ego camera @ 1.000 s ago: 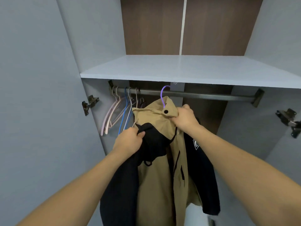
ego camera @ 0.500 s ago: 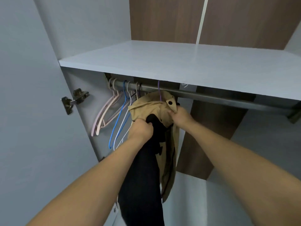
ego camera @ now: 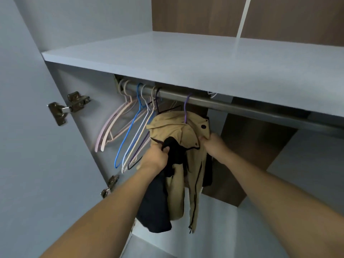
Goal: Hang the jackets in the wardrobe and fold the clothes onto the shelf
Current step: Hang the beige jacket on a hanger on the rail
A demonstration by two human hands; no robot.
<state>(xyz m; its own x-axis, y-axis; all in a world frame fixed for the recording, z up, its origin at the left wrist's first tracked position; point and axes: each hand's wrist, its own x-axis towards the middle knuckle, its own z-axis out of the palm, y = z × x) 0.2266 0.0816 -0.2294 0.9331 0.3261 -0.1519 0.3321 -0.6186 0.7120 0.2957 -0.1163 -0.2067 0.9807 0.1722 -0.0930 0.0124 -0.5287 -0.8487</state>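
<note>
jacket [ego camera: 178,131]: on purple hanger [ego camera: 186,107] at rail [ego camera: 242,107] | left hand [ego camera: 155,158] fingers clench black sleeve; right hand [ego camera: 214,144] fingers pinch collar | soft, limp, likely light; best held at collar

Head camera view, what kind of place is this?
Most likely the inside of a wardrobe: a rail under a shelf, hangers, and a jacket on the rail.

We reach both bare forearms up and forward, converging. Our left hand [ego camera: 156,157] curls its fingers around dark cloth (knuckles toward us). Our right hand [ego camera: 214,144] pinches tan fabric between thumb and fingers, held slightly higher than the left.
</note>
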